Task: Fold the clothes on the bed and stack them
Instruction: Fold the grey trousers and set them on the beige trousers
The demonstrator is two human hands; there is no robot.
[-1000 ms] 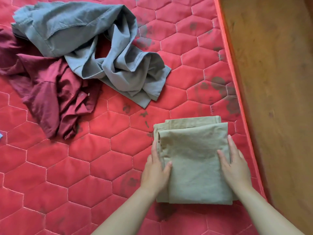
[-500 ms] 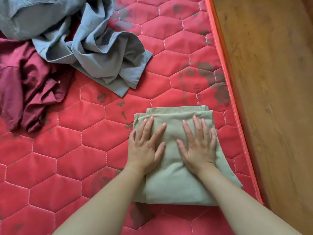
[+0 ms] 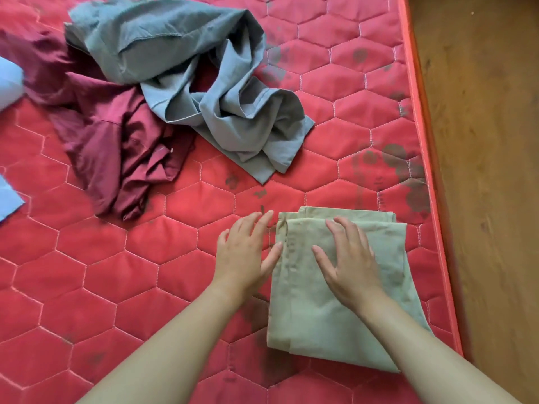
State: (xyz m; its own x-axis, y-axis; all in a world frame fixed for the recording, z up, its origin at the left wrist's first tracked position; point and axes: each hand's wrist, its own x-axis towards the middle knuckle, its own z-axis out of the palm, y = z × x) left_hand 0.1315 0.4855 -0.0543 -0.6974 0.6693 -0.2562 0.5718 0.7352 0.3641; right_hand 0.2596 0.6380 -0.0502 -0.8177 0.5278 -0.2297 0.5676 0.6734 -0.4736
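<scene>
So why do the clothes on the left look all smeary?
Head view: the maroon garment and the pale blue cloth at the left edge look smeared, likely motion blur; the folded khaki garment is sharper; the light is soft, without glare.

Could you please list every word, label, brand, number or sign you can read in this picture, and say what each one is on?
No text can be read anywhere.
On the red quilted mattress, the dark faded marks may be print or stains: too blurred to read.
On the maroon garment, a small white fleck may be a tag: too small to read.
On the grey garment and the folded khaki garment: no lettering visible.
</scene>
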